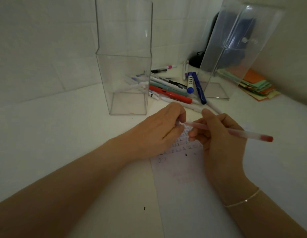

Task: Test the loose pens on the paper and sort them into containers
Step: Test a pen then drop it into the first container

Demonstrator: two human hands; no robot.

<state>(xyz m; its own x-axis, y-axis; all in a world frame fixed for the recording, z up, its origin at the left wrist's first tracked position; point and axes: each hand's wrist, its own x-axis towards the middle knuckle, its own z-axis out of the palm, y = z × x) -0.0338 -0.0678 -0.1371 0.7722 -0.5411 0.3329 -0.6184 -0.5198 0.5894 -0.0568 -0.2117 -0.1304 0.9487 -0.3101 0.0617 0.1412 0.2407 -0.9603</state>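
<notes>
The right hand [219,134] grips a frosted pen [238,133] with a red end, its tip pointing left to the left hand [159,127], whose fingers pinch what looks like the cap. Both hover over the paper [182,177] on the bench [55,134]. Beyond lie loose pens [171,90] between two clear containers [127,83].

The two tall boxes [127,74] are clear, shiny plastic. The red pen [243,133] looks like cloudy plastic. The bench [46,134] is smooth and white.
</notes>
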